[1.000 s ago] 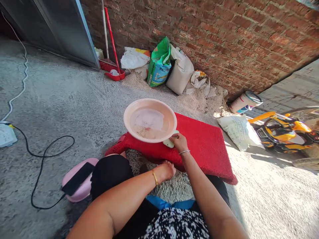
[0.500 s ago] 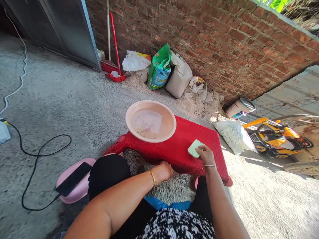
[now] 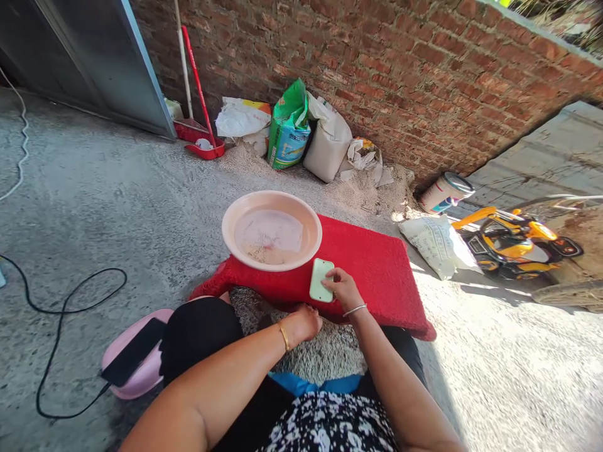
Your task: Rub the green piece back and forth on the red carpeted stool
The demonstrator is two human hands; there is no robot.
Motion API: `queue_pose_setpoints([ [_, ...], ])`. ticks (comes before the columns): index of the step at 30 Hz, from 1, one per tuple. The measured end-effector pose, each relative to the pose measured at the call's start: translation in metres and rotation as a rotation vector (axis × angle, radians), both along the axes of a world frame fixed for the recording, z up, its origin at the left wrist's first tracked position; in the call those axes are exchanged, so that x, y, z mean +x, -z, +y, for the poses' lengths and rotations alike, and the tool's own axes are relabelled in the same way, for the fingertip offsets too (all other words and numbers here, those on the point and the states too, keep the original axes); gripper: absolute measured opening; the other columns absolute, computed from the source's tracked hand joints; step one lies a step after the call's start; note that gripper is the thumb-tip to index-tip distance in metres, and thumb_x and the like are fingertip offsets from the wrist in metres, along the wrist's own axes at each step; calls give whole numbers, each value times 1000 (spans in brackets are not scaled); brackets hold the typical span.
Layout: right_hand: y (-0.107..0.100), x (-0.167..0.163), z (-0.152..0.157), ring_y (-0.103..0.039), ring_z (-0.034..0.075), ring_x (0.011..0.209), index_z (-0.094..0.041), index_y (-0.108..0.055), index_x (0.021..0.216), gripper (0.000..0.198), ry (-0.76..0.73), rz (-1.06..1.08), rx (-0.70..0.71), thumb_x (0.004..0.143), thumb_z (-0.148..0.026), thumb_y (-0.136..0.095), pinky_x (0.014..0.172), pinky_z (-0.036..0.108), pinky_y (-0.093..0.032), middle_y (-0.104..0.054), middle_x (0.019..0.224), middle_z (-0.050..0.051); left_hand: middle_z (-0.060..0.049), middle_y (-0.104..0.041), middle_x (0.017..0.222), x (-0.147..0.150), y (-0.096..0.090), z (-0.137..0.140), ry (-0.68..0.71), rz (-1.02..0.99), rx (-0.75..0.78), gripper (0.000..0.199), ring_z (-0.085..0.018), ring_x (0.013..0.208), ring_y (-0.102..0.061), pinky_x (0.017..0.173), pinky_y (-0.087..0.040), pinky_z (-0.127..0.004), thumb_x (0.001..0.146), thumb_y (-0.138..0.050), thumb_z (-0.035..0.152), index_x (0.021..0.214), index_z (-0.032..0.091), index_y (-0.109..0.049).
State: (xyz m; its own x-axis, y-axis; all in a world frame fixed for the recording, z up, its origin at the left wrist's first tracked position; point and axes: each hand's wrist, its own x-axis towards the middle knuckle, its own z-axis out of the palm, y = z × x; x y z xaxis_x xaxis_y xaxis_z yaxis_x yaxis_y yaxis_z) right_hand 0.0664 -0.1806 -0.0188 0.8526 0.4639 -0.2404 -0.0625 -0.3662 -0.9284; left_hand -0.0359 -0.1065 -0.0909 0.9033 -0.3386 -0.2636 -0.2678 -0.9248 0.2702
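Observation:
With thumb and fingers pinching its right edge, my right hand holds a small pale green case with rounded corners, over the red cloth of a low bench. My left hand is closed at the near edge of that cloth; whatever its fingers hold, if anything, is hidden. A wide peach-coloured basin stands on the left end of the bench. Inside it is clear water, with a pale rectangle and small dark marks visible at the bottom.
A pink stool with a black flat device and a black cable lies at left. Sacks, a red dustpan and a bucket line the brick wall. A yellow toy digger stands at right.
My right hand has carried the green case leftward over the cloth, nearer the basin and my left hand. The case has turned more upright in view. My left hand stays at the bench edge.

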Motion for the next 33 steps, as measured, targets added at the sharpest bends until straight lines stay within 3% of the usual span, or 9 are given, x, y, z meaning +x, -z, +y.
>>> queue_pose_setpoints([
  [7, -11, 59, -127, -46, 12, 43, -21, -52, 79, 45, 314, -61, -180, 46, -45, -70, 36, 23, -36, -47, 55, -7, -16, -69, 87, -5, -14, 0, -18, 46, 71, 19, -24, 78, -65, 64, -49, -32, 75, -55, 10, 87, 12, -70],
  [10, -15, 71, -151, -47, 13, 42, -20, -54, 81, 44, 420, -141, -261, 47, -45, -69, 35, 24, -36, -47, 53, -7, -14, -69, 91, -12, -21, 5, -12, 28, 61, 20, -24, 84, -65, 67, -50, -33, 78, -53, 11, 90, 14, -69],
  [13, -15, 68, -131, -47, 13, 44, -19, -57, 80, 42, 374, -197, -204, 50, -45, -68, 38, 24, -36, -47, 53, -6, -14, -67, 98, -16, -24, 6, -9, 16, 60, 23, -24, 88, -65, 73, -50, -35, 81, -51, 11, 96, 15, -67],
  [17, -8, 44, -56, -45, 11, 50, -19, -58, 79, 38, 123, -126, -5, 53, -44, -68, 44, 21, -35, -49, 57, -6, -15, -68, 95, -12, -24, 6, -1, 67, 84, 20, -23, 85, -66, 74, -50, -36, 77, -56, 10, 92, 15, -68],
  [20, 1, 30, -9, -44, 10, 54, -19, -59, 79, 34, -43, -78, 53, 56, -43, -67, 48, 20, -36, -50, 60, -6, -17, -68, 96, -7, -23, 7, -7, 82, 93, 20, -25, 87, -66, 75, -51, -37, 78, -55, 10, 91, 14, -70],
  [23, 7, 34, -4, -46, 10, 57, -19, -61, 77, 35, -43, -88, 20, 52, -43, -69, 52, 22, -38, -52, 62, -5, -18, -68, 96, -4, -21, 6, -13, 88, 96, 21, -27, 89, -66, 73, -52, -38, 76, -58, 9, 93, 12, -70],
  [26, 6, 53, -43, -47, 11, 58, -19, -62, 77, 37, 68, -120, -40, 50, -44, -69, 52, 23, -38, -51, 62, -5, -17, -68, 96, -4, -20, 3, -18, 88, 96, 23, -27, 87, -66, 70, -52, -36, 74, -58, 6, 94, 12, -69],
  [33, -19, 83, -185, -46, 13, 51, -20, -58, 69, 29, 513, -265, -248, 48, -39, -65, 49, 26, -35, -47, 54, -5, -15, -68, 92, -8, -27, 3, -2, 86, 87, 23, -25, 85, -65, 69, -49, -34, 78, -52, 9, 93, 13, -69],
])
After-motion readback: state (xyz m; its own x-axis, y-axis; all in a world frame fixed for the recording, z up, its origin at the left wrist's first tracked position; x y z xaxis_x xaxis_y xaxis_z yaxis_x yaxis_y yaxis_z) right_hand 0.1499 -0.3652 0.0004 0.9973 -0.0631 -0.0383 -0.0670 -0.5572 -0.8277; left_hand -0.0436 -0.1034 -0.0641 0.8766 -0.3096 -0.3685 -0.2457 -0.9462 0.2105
